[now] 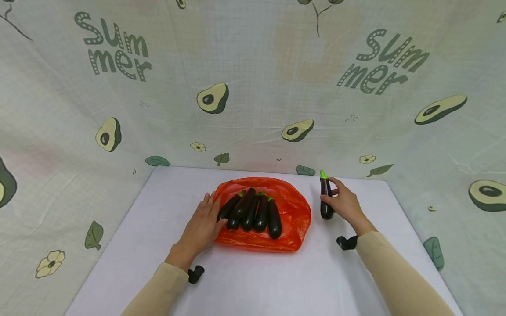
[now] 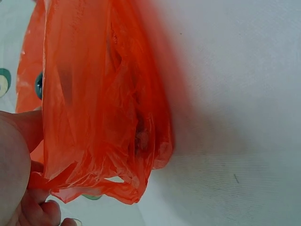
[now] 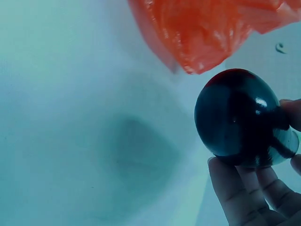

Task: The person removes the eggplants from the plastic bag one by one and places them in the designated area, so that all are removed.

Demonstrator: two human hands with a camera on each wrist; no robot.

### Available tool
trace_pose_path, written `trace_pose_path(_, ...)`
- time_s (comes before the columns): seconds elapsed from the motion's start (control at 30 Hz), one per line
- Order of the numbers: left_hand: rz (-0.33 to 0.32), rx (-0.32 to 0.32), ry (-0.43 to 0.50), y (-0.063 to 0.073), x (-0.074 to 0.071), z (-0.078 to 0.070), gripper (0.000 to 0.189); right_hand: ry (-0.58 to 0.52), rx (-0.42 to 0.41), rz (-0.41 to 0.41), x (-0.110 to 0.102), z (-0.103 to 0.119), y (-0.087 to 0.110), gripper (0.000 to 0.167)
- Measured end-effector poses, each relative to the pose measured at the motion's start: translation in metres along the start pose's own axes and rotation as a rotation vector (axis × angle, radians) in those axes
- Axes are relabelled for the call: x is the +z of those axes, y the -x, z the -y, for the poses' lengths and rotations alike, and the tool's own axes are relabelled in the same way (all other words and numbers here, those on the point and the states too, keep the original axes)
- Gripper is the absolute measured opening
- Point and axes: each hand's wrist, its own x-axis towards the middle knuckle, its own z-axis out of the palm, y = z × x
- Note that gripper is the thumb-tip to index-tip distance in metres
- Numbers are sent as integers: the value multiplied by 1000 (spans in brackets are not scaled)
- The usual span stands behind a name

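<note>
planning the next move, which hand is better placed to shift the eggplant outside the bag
Likely the right hand: it grips that eggplant beside the red bag. The left hand holds the bag's opposite edge.

Head view looks from high behind both hands, forward and down, farthest off: left hand (image 1: 200, 226), right hand (image 1: 345, 204), table (image 1: 253, 285) under the fingers and patterned cloth (image 1: 253, 66) beyond the fingertips all fit. Left wrist view sits close behind the left hand's fingers, rolled sideways, facing the outer wall of the red bag (image 1: 294, 219); right wrist view, also close and rolled, faces the eggplant's (image 3: 237, 117) rounded end at the right hand's fingers. Head shares each hand's fingers with that wrist; bag's in all three.
</note>
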Motion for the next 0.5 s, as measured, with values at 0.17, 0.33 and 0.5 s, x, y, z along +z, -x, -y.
trace_pose_path(0.17, -13, 0, 3, 3, 2, 2, 81, 9, 29, 39, 9, -8, -10, 77)
trace_pose_path(0.33, -19, 7, 9, 3, 3, 3, 81, 31, 29, 57, 18, -13, -16, 76)
trace_pose_path(0.5, -23, 7, 11, 3, 4, 4, 81, 39, 48, 81, 25, -15, -18, 76)
